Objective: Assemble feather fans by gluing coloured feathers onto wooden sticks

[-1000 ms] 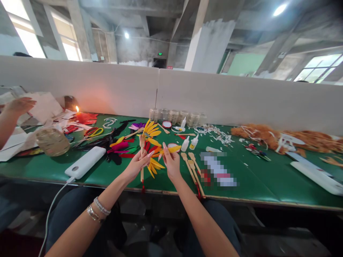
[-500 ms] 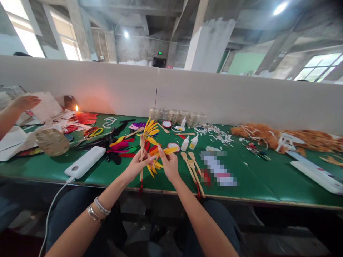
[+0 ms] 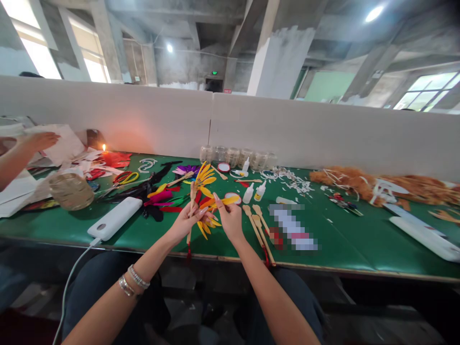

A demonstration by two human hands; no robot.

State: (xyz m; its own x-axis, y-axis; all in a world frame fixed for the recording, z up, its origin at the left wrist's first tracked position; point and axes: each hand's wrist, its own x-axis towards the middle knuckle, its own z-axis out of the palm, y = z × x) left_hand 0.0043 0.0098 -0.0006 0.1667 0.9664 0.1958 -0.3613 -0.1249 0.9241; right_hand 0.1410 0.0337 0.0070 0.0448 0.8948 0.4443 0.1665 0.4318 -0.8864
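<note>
My left hand is closed round a slim wooden stick, held upright. Yellow feathers fan out at the stick's top. My right hand pinches a long yellow feather between thumb and fingers, just right of the left hand. More yellow feathers lie on the table below and between the hands, partly hidden by the fingers. Several wooden sticks with widened ends lie right of my right hand. Small white glue bottles stand behind them.
Black and coloured feathers, scissors and a white power bank with a cable lie to the left. A lit candle burns near paper scraps. Glass jars line the partition. Another person's hand reaches in at far left.
My right hand has shifted very slightly right with the yellow feather. The stick tilts a little more. The other person's hand at far left has moved right.
</note>
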